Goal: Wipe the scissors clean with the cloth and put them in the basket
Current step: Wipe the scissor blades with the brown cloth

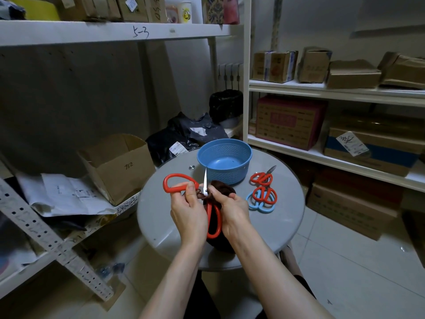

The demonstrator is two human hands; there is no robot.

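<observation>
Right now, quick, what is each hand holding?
Left hand: closed, gripping the red scissors by one handle.
Right hand: closed, pinching the dark cloth onto those scissors.

We hold scissors (179, 175) over mid-table (289, 217), cloth (224, 188) touching on the right; basket (224, 161) behind them, spare scissors (264, 195) right, beside basket.

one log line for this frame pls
phase: wiping | left hand: holds large red scissors | right hand: presses brown cloth on blade | blue basket: no scissors inside | other scissors: beside basket
</observation>
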